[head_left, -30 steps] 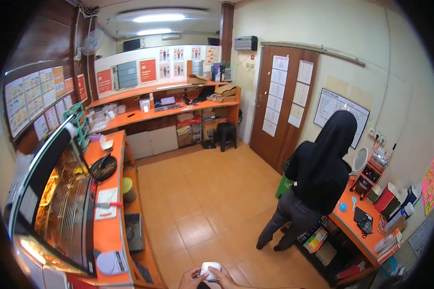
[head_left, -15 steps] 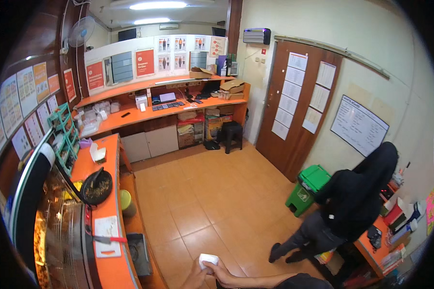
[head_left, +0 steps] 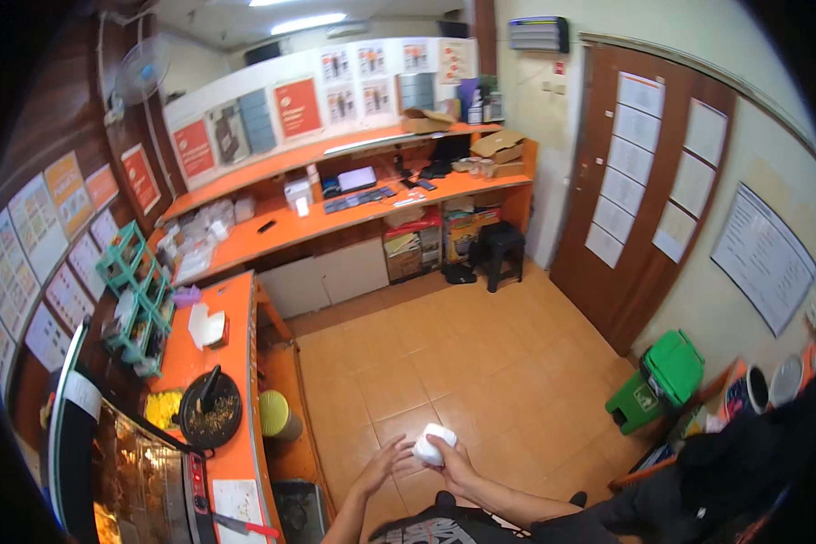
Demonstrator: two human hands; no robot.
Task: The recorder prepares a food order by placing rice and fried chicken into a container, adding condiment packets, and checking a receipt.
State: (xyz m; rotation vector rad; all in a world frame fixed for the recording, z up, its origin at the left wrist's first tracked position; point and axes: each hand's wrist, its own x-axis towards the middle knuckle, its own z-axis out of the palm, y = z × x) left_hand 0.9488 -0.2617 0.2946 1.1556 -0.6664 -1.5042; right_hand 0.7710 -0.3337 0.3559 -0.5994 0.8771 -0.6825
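A small white wrapped bundle [head_left: 432,444] sits in my right hand [head_left: 459,468], whose thumb and fingers close round it over the tiled floor. Just left of it, my left hand [head_left: 391,461] is open with its fingers spread, close to the bundle and apparently apart from it. Whatever the wrapping encloses is hidden. To my left on the orange counter [head_left: 231,304] stand a dark mortar [head_left: 216,428] with a pestle [head_left: 210,388] and a white carton with its lid up [head_left: 208,328]. A knife with a red handle [head_left: 261,529] lies across the white cutting board [head_left: 238,497].
A glass-fronted food cabinet [head_left: 140,471] lines the left side, beside green racks [head_left: 134,295]. Under the counter are a yellow-lidded tub [head_left: 277,414] and a grey bin [head_left: 301,510]. A person in dark clothes [head_left: 734,476] is close at right, near a green bin [head_left: 666,374].
Both hands were on the bundle; my left hand has come off it and opened, leaving it in my right. My view has swung left. The person at right now appears lower and nearer.
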